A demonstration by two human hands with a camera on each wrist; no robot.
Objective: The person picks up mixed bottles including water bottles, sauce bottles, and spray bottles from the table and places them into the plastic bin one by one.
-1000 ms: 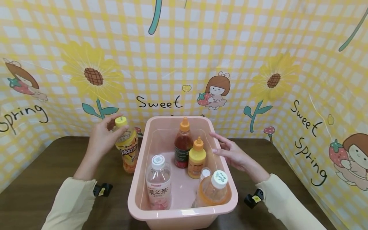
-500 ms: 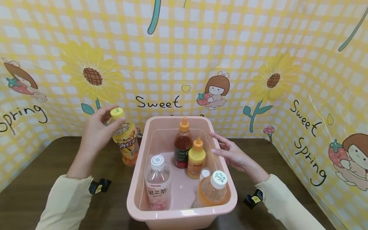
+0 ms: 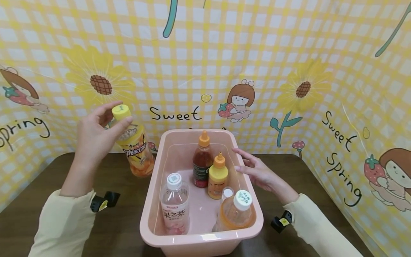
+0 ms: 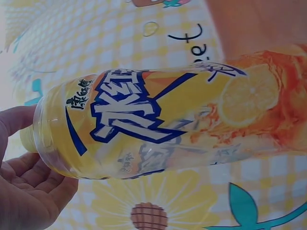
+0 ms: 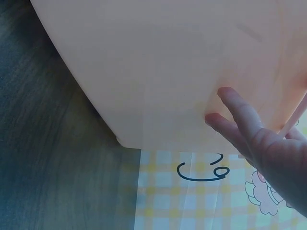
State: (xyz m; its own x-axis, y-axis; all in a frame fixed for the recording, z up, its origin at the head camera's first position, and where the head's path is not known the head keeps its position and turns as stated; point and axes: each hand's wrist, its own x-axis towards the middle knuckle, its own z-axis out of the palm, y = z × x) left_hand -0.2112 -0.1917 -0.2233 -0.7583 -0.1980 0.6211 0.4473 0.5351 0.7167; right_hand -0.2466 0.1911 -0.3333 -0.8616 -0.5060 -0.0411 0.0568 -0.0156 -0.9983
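In the head view my left hand (image 3: pixel 99 132) grips a plastic iced tea bottle (image 3: pixel 136 146) at its yellow cap and neck. The bottle leans, its base towards the bin, and hangs above the table left of the bin. Its yellow label with a lemon slice fills much of the left wrist view. My right hand (image 3: pixel 260 173) rests on the right rim of a pink plastic bin (image 3: pixel 179 241), its fingers fairly straight. In the right wrist view, two fingertips (image 5: pixel 225 93) of that hand lie against the bin's outer wall.
Inside the bin stand a red sauce bottle (image 3: pixel 202 160), a yellow squeeze bottle (image 3: pixel 218 178), a pink-labelled drink bottle (image 3: pixel 174 207), a small white-capped container (image 3: pixel 227 192) and a large orange-banded bottle (image 3: pixel 237 214). A checked cloth (image 3: pixel 192 64) hangs behind the brown table (image 3: pixel 125 228).
My left hand has raised the iced tea bottle and moved it left, with its base tipping more towards the bin. The right hand stays at the bin's rim.
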